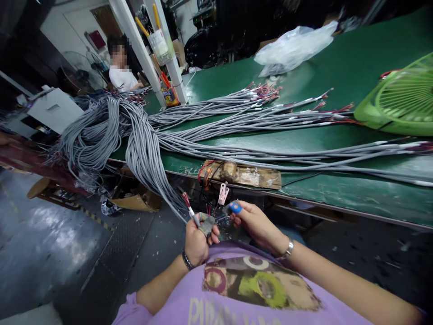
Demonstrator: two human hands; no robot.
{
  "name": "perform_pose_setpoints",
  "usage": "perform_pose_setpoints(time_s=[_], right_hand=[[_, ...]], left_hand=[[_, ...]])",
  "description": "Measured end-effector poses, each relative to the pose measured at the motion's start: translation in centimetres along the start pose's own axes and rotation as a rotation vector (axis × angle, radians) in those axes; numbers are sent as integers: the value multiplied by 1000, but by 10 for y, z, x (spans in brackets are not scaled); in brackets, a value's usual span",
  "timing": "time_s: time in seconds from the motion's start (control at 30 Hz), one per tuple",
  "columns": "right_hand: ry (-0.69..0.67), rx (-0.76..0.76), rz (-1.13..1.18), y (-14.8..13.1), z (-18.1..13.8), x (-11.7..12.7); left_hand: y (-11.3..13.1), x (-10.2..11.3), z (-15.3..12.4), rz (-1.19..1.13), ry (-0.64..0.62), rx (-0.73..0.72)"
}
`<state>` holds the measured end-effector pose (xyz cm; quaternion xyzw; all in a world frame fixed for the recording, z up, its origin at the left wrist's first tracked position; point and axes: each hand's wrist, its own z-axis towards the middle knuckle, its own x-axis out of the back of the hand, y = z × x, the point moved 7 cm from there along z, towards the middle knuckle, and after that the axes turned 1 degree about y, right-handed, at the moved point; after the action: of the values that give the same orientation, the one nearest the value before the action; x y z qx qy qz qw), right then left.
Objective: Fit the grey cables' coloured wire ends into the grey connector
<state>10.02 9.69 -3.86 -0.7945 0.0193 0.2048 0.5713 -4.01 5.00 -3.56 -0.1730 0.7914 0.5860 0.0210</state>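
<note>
Plain grey covers the cables (145, 149), which end in white sleeves (338, 116) and reddish wires (270, 90). The cable (197, 221) in the left grip (198, 241) is grey too, with a white collar; the finger covers (207, 225) there are grey. The right grip (255, 221) wears a bright blue band (235, 207). The thin wires (222, 218) between seem partly blue, though they are blurred. The surface (311, 90) is deep green, the fan (406, 97) lime, the clothespin (223, 193) pale pink, the board (259, 177) brown with whitish blotches. The purple shirt (169, 307) bears maroon, white and yellow-green rings.
</note>
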Motion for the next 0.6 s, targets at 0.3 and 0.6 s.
perform_pose_setpoints(time_s=[0.3,0.6], right_hand=[[-147,-239,272,3,26,-4],[28,148,50,-22,36,-5]], left_hand=[[7,-17,-2,-54,-157,119],[14,-31,8,-97,-196,208]])
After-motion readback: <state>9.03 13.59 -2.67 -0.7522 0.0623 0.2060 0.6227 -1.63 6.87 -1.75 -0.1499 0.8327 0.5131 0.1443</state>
